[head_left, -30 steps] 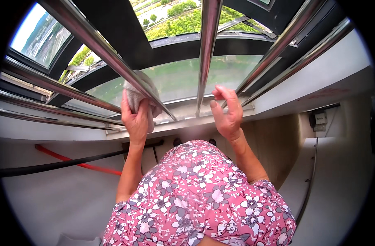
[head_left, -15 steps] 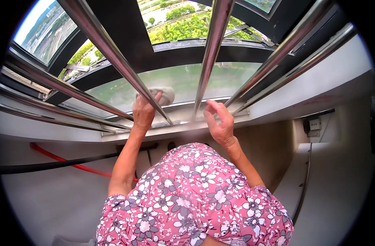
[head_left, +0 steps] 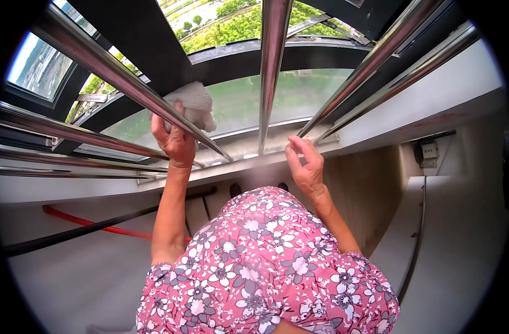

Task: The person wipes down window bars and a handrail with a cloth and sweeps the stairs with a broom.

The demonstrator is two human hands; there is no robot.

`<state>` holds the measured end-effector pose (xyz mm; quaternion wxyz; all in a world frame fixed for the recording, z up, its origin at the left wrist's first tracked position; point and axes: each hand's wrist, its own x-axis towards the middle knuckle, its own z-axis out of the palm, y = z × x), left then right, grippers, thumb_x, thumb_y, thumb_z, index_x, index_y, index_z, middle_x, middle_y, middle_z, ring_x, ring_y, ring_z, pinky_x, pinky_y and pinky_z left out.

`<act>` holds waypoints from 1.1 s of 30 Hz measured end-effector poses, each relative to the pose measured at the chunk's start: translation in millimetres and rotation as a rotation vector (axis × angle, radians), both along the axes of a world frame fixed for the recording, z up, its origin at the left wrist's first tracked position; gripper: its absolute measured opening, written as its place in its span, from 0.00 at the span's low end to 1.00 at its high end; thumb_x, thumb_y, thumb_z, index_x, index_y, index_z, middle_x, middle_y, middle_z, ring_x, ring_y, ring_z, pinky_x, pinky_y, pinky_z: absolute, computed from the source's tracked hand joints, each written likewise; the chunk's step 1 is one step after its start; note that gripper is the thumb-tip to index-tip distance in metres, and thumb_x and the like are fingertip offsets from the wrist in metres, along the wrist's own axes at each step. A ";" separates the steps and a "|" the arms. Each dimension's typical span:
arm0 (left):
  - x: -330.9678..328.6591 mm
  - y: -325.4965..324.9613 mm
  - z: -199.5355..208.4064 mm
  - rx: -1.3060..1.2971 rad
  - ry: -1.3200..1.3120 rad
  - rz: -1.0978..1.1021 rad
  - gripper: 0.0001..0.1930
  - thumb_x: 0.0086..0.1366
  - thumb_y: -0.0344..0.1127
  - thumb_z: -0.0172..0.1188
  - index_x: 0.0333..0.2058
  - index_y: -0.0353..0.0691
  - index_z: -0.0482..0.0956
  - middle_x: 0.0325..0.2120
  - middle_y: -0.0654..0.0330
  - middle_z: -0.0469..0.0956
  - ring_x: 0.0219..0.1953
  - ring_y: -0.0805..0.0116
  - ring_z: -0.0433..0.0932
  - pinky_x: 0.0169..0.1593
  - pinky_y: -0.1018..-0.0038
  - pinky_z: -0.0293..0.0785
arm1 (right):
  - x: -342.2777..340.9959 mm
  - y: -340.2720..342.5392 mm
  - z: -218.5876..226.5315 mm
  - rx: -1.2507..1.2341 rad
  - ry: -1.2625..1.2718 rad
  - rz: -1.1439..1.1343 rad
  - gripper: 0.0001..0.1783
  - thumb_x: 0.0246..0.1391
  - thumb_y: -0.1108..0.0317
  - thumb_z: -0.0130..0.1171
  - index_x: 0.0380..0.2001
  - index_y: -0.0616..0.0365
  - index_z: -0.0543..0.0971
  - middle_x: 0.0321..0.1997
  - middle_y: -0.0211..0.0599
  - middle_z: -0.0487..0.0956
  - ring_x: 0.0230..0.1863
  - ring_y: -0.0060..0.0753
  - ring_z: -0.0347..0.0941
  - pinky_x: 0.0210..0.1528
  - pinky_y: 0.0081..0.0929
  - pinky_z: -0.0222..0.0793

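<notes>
Across the cloth (head_left: 196,101) in the left fingers (head_left: 158,131), a metal bar (head_left: 126,80)

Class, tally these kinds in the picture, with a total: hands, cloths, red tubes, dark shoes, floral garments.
Hands: 2 (left hand, right hand)
Pale cloth: 1
Red tube: 1
Dark shoes: 2, partly hidden
Floral garment: 1
Total: 7

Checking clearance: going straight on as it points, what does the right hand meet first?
Right hand: likely the middle metal bar; depth is unclear, so perhaps the glass pane beyond.
</notes>
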<state>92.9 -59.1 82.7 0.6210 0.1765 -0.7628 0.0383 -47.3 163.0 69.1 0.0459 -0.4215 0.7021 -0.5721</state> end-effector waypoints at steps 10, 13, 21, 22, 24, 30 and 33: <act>-10.8 2.7 -50.7 0.191 -0.591 -0.091 0.24 0.40 0.24 0.56 0.40 0.50 0.73 0.37 0.53 0.67 0.39 0.56 0.67 0.40 0.66 0.66 | 18.5 -7.1 0.4 0.028 0.027 -0.023 0.10 0.41 0.77 0.52 0.32 0.64 0.72 0.25 0.36 0.72 0.26 0.27 0.70 0.31 0.20 0.64; 10.8 19.6 -61.1 0.416 -0.497 -0.175 0.23 0.40 0.21 0.53 0.39 0.46 0.73 0.38 0.53 0.65 0.38 0.54 0.67 0.39 0.67 0.66 | 18.8 -5.6 7.5 -0.012 0.091 -0.066 0.10 0.40 0.78 0.52 0.32 0.64 0.72 0.24 0.37 0.71 0.24 0.27 0.68 0.29 0.20 0.64; 86.6 43.0 -9.9 0.350 -0.187 -0.132 0.25 0.39 0.19 0.60 0.40 0.41 0.72 0.41 0.52 0.63 0.43 0.57 0.65 0.46 0.70 0.62 | -21.7 -5.9 20.4 -0.258 -0.090 -0.222 0.21 0.45 0.71 0.51 0.45 0.62 0.64 0.36 0.36 0.68 0.35 0.25 0.64 0.39 0.21 0.61; 91.8 41.4 -0.7 0.298 -0.151 -0.081 0.26 0.40 0.19 0.60 0.42 0.42 0.70 0.41 0.52 0.63 0.44 0.56 0.64 0.46 0.69 0.62 | -23.9 -7.0 24.0 -0.301 -0.082 -0.191 0.23 0.46 0.68 0.51 0.47 0.62 0.63 0.39 0.37 0.67 0.39 0.27 0.62 0.43 0.23 0.58; 97.9 29.7 5.2 0.266 -0.044 0.053 0.25 0.43 0.19 0.59 0.44 0.42 0.68 0.42 0.52 0.63 0.43 0.57 0.65 0.46 0.70 0.62 | -22.9 -10.4 32.6 -0.382 -0.102 -0.110 0.24 0.46 0.64 0.51 0.46 0.63 0.63 0.42 0.38 0.65 0.42 0.29 0.61 0.47 0.26 0.55; 90.3 -27.8 20.5 0.431 0.188 0.238 0.21 0.50 0.30 0.58 0.45 0.37 0.67 0.42 0.56 0.64 0.42 0.65 0.66 0.46 0.74 0.62 | -9.2 -24.2 47.0 -0.479 -0.211 0.031 0.29 0.47 0.65 0.50 0.50 0.64 0.53 0.41 0.38 0.65 0.43 0.28 0.61 0.49 0.27 0.54; 85.4 -46.5 27.2 0.430 0.194 0.171 0.21 0.49 0.28 0.58 0.44 0.37 0.67 0.40 0.56 0.66 0.41 0.63 0.67 0.45 0.72 0.63 | -7.3 -20.5 49.5 -0.549 -0.336 0.005 0.23 0.47 0.72 0.48 0.47 0.64 0.56 0.37 0.36 0.67 0.38 0.25 0.63 0.46 0.25 0.58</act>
